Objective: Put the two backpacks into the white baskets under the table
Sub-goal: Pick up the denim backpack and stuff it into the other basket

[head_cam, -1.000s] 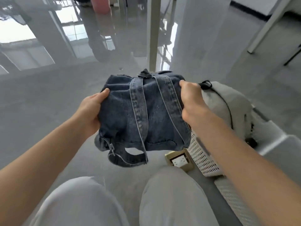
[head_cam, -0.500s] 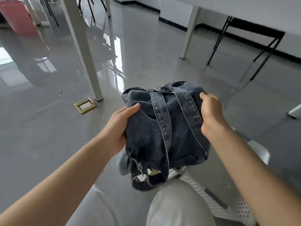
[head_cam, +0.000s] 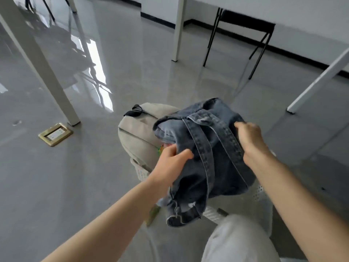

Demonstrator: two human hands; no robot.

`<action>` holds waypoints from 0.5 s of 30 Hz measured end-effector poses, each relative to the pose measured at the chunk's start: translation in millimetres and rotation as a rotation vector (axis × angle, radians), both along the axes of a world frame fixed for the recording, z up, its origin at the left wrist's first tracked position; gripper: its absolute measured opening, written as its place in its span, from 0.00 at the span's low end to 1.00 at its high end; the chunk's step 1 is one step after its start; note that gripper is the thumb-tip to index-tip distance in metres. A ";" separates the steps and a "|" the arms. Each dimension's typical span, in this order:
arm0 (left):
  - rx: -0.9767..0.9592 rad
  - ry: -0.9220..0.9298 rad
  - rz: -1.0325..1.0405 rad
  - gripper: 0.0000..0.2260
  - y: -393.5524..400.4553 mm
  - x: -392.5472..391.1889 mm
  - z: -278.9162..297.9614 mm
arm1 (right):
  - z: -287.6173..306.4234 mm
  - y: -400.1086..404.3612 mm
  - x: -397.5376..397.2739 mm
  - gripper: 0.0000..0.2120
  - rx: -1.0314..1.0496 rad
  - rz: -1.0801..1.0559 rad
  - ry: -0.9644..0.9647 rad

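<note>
Overhead, from the head camera, both bare hands hold a blue denim backpack [head_cam: 205, 148] in the air above the floor. The left hand [head_cam: 171, 163] pinches the fabric on the bag's left side, thumb on top and fingers curled under; the right hand [head_cam: 249, 138] is clamped on the right edge beside one of the two denim shoulder straps that face the camera. The bag hangs crumpled, its lower strap loop dangling toward the person's light trousers [head_cam: 238, 241].

Just behind and to the left of it, a beige backpack [head_cam: 139, 133] with a black top handle sits upright in a white perforated basket [head_cam: 140, 173], most of which is hidden. Another white perforated basket edge [head_cam: 259, 191] shows below the denim bag, right of the wrist. A brass floor socket [head_cam: 55, 134] lies by a white table leg [head_cam: 37, 59] on the glossy grey floor.
</note>
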State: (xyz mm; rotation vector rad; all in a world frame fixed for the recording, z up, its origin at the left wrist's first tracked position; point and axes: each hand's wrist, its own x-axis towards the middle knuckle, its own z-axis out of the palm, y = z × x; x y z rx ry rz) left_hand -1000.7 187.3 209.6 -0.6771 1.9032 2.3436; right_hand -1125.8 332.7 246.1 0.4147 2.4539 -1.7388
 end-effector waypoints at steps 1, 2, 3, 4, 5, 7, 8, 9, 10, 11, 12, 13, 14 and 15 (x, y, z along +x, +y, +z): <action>-0.038 -0.010 -0.030 0.05 8.2 -1.1 -7.9 | -9.0 4.2 1.0 0.09 0.064 0.026 -0.050; -0.049 -0.012 -0.050 0.05 14.2 -1.9 -15.3 | -18.0 9.3 1.7 0.12 0.115 0.049 -0.090; -0.047 -0.001 -0.061 0.05 19.3 -3.6 -21.3 | -25.3 15.7 1.5 0.16 0.159 0.061 -0.118; -0.048 0.018 -0.065 0.05 22.2 -4.8 -25.9 | -28.4 20.1 2.4 0.20 0.203 0.070 -0.132; -0.063 0.043 -0.071 0.05 26.7 -7.6 -30.5 | -29.4 26.3 2.8 0.24 0.266 0.081 -0.126; -0.146 0.107 -0.078 0.05 33.0 -12.0 -32.5 | -23.6 30.5 6.3 0.27 0.447 0.150 -0.037; -0.221 0.145 -0.088 0.05 37.0 -14.3 -32.8 | -17.3 30.0 10.6 0.26 0.522 0.190 0.043; -0.328 0.192 -0.103 0.06 43.0 -16.5 -31.2 | -9.8 29.4 15.2 0.25 0.542 0.226 0.117; -0.438 0.248 -0.120 0.08 50.1 -18.1 -29.4 | 0.4 26.1 20.8 0.23 0.436 0.263 0.123; -0.554 0.292 -0.144 0.07 57.8 -19.5 -27.3 | 11.7 21.0 25.9 0.22 0.253 0.307 0.033; -0.657 0.319 -0.184 0.03 66.4 -21.0 -25.4 | 21.6 17.6 28.9 0.20 0.056 0.373 -0.126; -0.765 0.320 -0.250 0.04 73.8 -22.7 -25.3 | 27.5 15.6 29.2 0.19 -0.037 0.424 -0.276; -0.864 0.323 -0.332 0.06 80.3 -23.3 -25.7 | 29.4 15.2 26.9 0.20 -0.052 0.465 -0.371; -0.937 0.329 -0.411 0.07 84.7 -25.0 -29.7 | 26.0 15.8 21.8 0.21 -0.024 0.477 -0.413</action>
